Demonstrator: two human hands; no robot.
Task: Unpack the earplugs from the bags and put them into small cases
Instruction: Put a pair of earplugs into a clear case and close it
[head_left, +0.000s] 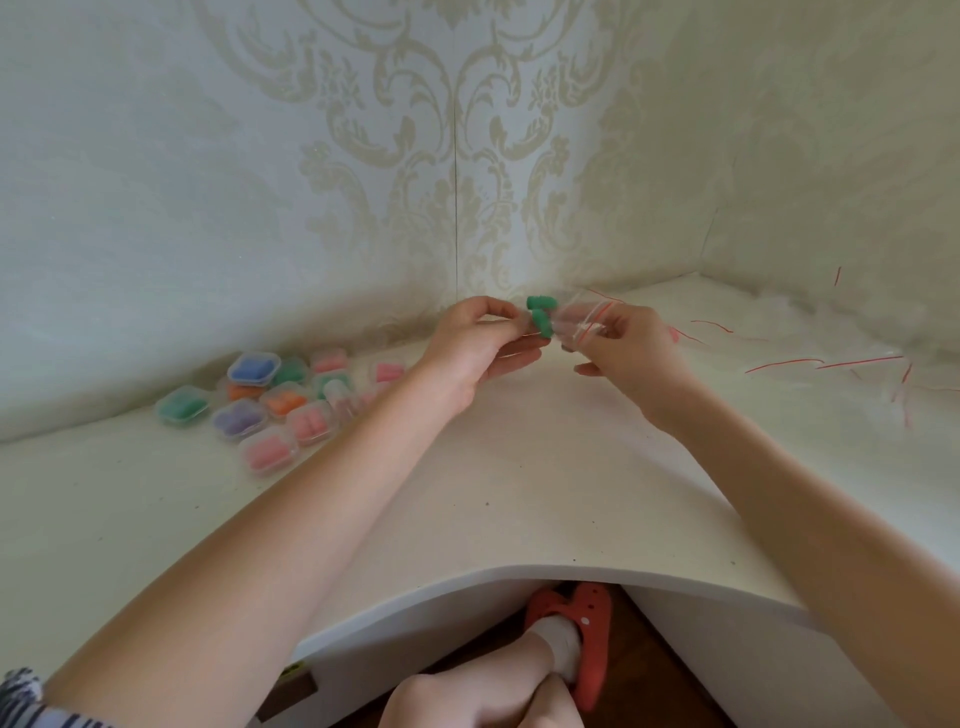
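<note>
Two green earplugs (538, 316) are held above the white tabletop (519, 467), near its far edge at about twelve o'clock, between the two hands. The left hand (480, 345) is raised, with thumb and forefinger bent toward each other; the earplugs are touched by its fingertips (511, 312), and whether anything else lies in this grip cannot be told. A small clear bag (579, 319) with a red strip along its mouth is pinched by the right hand (631, 353), the thumb and forefinger closed on the plastic and the other fingers loosely spread. The earplugs are seen at the bag's left end, just beside the left fingertips; whether they are fully out of the bag cannot be told.

A cluster of small clear cases (270, 402) lies on the tabletop at about ten o'clock from the hands, near the wall. Blue, green, orange, purple and pink earplugs are seen inside them. A pile of clear bags (852, 358) with red strips is spread at about three o'clock, toward the corner. Patterned wallpaper (467, 156) covers the wall behind. A red shoe (592, 639) is seen below the tabletop's near edge, at six o'clock.
</note>
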